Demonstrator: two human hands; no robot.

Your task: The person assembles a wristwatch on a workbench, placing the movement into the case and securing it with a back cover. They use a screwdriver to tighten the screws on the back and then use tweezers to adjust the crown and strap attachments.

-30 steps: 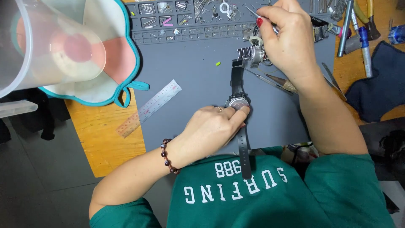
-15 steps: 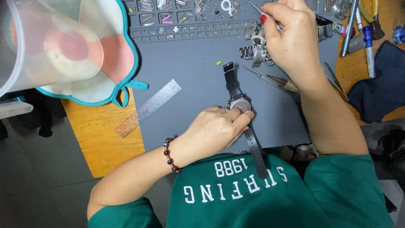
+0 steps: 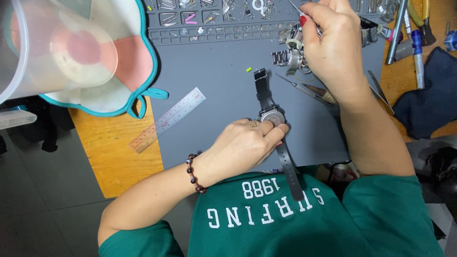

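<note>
Watch (image 3: 271,116) slightly shifted (left hand (image 3: 245,143) atop)

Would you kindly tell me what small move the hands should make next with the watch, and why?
Probably bring the right hand, which pinches a thin tool up by the metal parts, down to the watch. The left hand already steadies the case, back up, on the grey mat, and nothing is working on it.

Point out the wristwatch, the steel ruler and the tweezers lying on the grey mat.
wristwatch (image 3: 273,117), head view, on the round metal case back.
steel ruler (image 3: 175,115), head view, on the middle of its blade.
tweezers (image 3: 301,88), head view, on the slim metal shaft.
</note>
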